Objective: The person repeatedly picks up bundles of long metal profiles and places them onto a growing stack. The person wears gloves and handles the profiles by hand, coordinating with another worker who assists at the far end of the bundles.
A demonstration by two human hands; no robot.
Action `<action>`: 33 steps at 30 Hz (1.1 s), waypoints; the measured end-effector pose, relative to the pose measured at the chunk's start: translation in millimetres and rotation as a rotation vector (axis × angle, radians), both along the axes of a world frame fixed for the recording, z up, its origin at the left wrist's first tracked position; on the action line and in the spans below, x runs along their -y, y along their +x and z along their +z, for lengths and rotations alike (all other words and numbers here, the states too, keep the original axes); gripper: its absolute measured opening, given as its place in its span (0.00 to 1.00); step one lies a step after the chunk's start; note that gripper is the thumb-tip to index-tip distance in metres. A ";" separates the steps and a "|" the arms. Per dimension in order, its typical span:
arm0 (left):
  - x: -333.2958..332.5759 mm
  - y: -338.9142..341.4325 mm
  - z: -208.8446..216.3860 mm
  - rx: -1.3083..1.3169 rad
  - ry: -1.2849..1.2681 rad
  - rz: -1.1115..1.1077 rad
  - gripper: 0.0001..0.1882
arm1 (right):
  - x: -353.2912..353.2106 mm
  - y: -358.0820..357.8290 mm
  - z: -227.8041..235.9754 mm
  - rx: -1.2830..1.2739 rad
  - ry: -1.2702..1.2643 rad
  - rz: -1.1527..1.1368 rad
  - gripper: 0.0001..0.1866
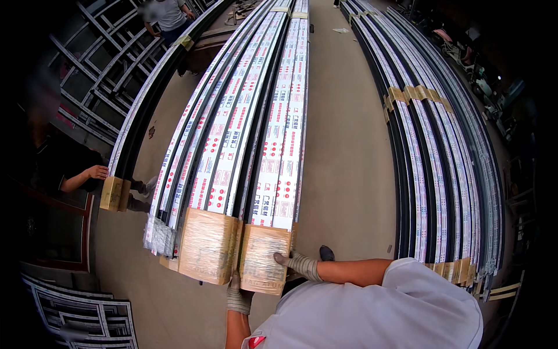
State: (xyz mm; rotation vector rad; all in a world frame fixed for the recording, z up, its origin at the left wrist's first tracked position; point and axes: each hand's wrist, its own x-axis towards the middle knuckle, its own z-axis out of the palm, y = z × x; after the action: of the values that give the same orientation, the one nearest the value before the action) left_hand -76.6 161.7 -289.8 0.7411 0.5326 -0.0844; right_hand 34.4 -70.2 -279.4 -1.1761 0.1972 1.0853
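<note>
Long profile bundles in white printed film (221, 145) stretch away from me, their near ends capped with cardboard under clear wrap. My right hand (299, 266), in a grey-beige glove or wrap, grips the right-hand profile bundle (265, 256) at its capped end. Its thumb lies on top; the other fingers are hidden below. My left hand (237, 295), covered the same way, holds that bundle's near left corner, by the gap to the neighbouring wrapped bundle (208, 247). Its fingers are mostly hidden underneath.
More taped profile bundles (430, 151) lie along the right. Another bundle (139, 116) is at left, where a person's hand (96, 172) touches its capped end. A second person (170, 16) stands far left. Metal frames (104, 64) stand behind; more frames (81, 314) lie lower left.
</note>
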 end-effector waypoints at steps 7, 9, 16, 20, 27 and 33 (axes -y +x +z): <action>-23.0 9.4 -5.1 0.039 -0.135 -0.250 0.46 | -14.6 -8.7 -23.2 0.218 -0.014 -0.077 0.61; -10.5 14.3 10.3 0.051 -0.196 -0.215 0.45 | -18.6 -14.5 -40.7 0.249 -0.073 -0.140 0.61; 0.1 13.8 1.6 0.077 -0.225 -0.144 0.41 | -20.1 -20.9 9.3 0.261 -0.088 -0.157 0.48; 2.8 12.6 -2.7 0.087 -0.207 -0.145 0.40 | -17.1 -24.3 18.0 0.306 -0.044 -0.175 0.48; 12.6 11.8 6.7 0.134 -0.177 -0.129 0.40 | -25.1 -26.0 -14.5 0.369 -0.012 -0.263 0.52; 8.6 5.5 10.4 0.096 -0.135 -0.121 0.40 | -20.5 -28.9 13.6 0.232 -0.050 -0.212 0.52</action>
State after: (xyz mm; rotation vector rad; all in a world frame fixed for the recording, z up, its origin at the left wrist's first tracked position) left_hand -71.1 153.1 -279.4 0.6416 0.3859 -0.1947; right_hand 5.6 -49.7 -265.8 -1.2846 0.1654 0.7557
